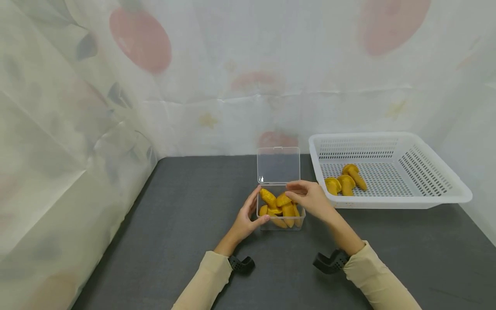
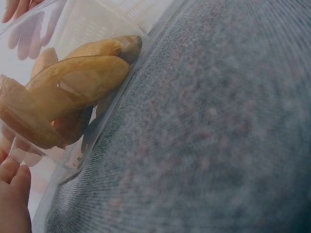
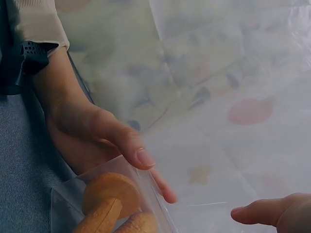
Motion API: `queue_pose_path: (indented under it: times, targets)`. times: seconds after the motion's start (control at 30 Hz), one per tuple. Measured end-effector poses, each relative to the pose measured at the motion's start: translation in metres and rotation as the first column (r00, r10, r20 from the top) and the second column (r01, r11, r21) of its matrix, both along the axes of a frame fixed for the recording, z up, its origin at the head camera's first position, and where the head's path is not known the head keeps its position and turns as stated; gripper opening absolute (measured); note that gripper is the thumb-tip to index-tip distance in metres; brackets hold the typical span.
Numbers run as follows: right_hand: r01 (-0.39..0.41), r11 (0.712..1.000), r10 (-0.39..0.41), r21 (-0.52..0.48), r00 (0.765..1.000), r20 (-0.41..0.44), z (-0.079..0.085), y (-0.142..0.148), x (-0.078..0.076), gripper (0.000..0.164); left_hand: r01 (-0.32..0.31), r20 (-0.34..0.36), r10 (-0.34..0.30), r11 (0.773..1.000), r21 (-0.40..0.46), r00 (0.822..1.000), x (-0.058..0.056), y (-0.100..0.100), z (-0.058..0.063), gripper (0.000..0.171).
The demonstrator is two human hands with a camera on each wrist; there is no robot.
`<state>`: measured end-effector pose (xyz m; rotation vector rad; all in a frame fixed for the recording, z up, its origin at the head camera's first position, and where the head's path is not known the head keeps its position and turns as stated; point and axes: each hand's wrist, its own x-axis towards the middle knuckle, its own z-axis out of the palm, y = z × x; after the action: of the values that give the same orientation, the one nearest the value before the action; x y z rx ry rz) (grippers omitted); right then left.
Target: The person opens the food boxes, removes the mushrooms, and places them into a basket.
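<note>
A clear plastic box (image 1: 280, 224) with its lid (image 1: 278, 165) raised at the back stands on the dark table, holding several yellow-brown toy mushrooms (image 1: 288, 212). My left hand (image 1: 246, 218) grips the box at its left side, thumb at the front rim, fingers along the side wall. Over the box's right rim is my right hand (image 1: 310, 200), its fingertips beside the top mushroom and nothing seen held between them. In the left wrist view, mushrooms (image 2: 82, 80) show through the box wall, with the right hand's fingers (image 2: 30, 39) loosely extended behind it.
To the right stands a white perforated basket (image 1: 438, 200) with several more yellow mushrooms (image 1: 347, 183) at its left end. A patterned cloth (image 1: 232, 64) hangs behind the table (image 1: 186, 206) and along its left side. Each wrist wears a black camera mount (image 1: 330, 261).
</note>
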<state>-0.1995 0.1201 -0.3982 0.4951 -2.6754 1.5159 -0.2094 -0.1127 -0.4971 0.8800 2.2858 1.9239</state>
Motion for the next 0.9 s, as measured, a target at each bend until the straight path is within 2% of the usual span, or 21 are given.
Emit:
queue_pose_path:
  times: [0.23,0.37,0.57,0.9]
  targets:
    - [0.000,0.997,0.000,0.074,1.000,0.007,-0.002,-0.005,-0.004,0.039,0.001,0.008,-0.001,1.000,-0.009,1.000,0.000,0.000,0.000,0.085]
    - [-0.035,0.991,0.035,0.127,0.999,0.002,-0.002,-0.009,-0.005,0.044,0.003,0.003,-0.003,1.000,-0.010,1.000,0.000,0.000,0.000,0.083]
    - [-0.090,0.967,0.099,0.237,0.995,-0.028,-0.002,-0.013,-0.006,0.044,-0.002,0.005,0.002,1.000,-0.012,1.000,0.000,0.000,0.000,0.083]
    - [-0.179,0.977,0.185,0.120,0.982,-0.038,-0.008,-0.013,-0.004,0.041,0.000,0.020,0.000,1.000,0.006,1.000,0.003,0.001,0.009,0.084]
